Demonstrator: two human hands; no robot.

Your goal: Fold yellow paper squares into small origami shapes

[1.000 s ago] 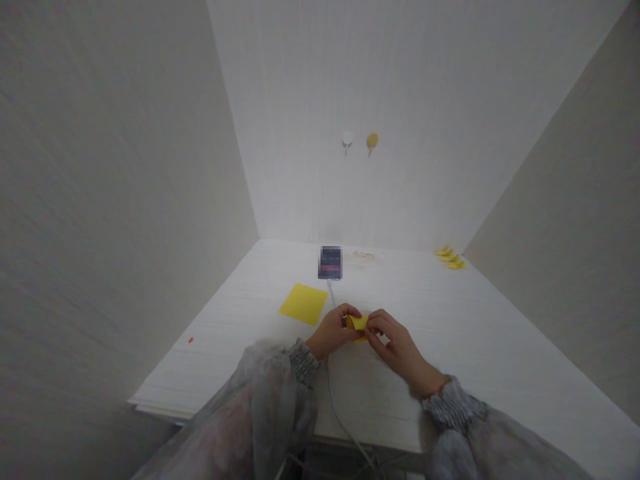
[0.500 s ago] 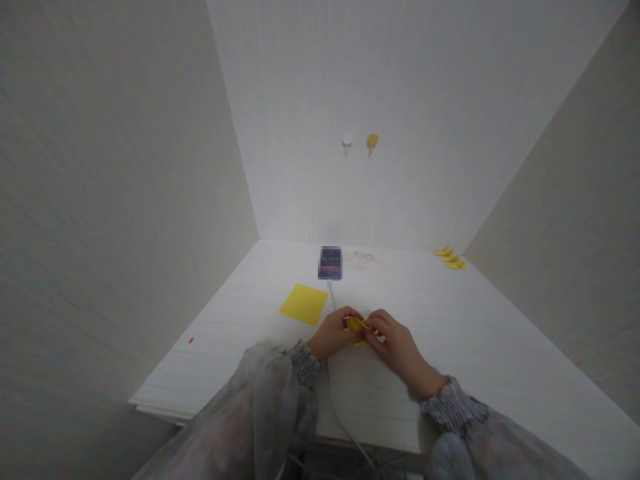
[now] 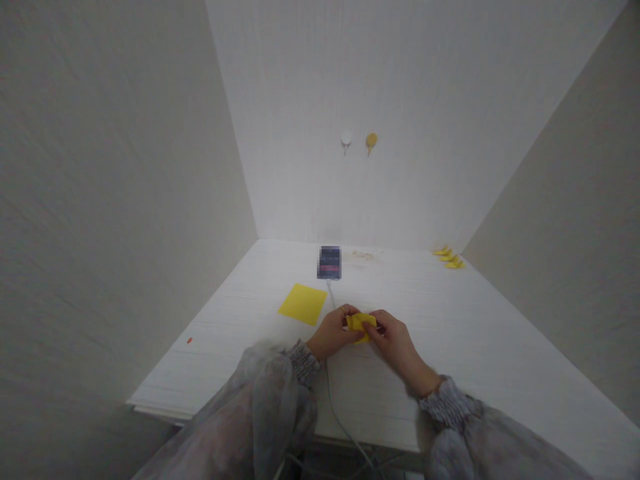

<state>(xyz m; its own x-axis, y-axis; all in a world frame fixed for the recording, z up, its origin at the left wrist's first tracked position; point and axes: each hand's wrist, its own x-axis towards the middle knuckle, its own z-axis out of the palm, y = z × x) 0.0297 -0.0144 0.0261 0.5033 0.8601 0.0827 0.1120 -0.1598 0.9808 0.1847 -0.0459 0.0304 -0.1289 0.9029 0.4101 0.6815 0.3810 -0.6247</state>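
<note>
Between my two hands is a small folded piece of yellow paper (image 3: pixel 361 322), held just above the white table. My left hand (image 3: pixel 335 332) pinches its left side, thumb in front and fingers behind. My right hand (image 3: pixel 396 340) grips its right side, the thumb pressed on the near face and the fingers curled behind. A flat yellow paper square (image 3: pixel 303 303) lies on the table to the left of my hands. Several small folded yellow paper pieces (image 3: pixel 449 257) sit in a row at the back right.
A phone with a blurred screen (image 3: pixel 329 263) lies near the back wall, its white cable (image 3: pixel 334 407) running under my left hand to the front edge. A white hook (image 3: pixel 346 139) and a yellow hook (image 3: pixel 371 141) are on the wall. A small red bit (image 3: pixel 189 340) lies at left.
My right thumb and fingers have shifted on the folded paper, whose broad yellow face now turns more toward me. My left hand stays nearly still.
</note>
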